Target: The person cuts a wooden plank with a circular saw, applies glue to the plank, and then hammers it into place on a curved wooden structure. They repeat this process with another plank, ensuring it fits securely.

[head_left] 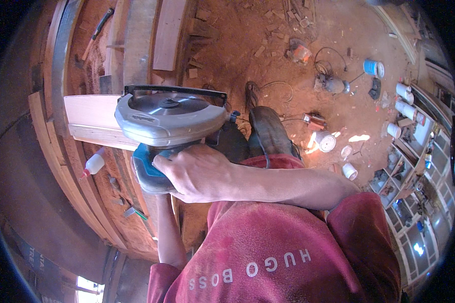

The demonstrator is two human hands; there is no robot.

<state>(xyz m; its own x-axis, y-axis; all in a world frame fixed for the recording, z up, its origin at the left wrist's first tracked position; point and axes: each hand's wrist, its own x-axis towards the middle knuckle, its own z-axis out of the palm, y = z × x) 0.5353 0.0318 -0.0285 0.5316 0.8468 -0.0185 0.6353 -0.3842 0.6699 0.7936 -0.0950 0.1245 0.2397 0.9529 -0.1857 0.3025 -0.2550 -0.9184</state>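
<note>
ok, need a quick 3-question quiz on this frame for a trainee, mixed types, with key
1. What does the right hand grip?
A) a hammer
B) a circular saw
C) a paintbrush

2. True or false: the right sleeve reaches down to the wrist.

3. Fill in: the white bottle left of the saw has a ____ tip.

Key: 1. B; 2. False; 3. red.

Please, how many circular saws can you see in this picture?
1: the circular saw, held in the right hand, partly covering the pale board in this view. Others may be hidden.
</note>
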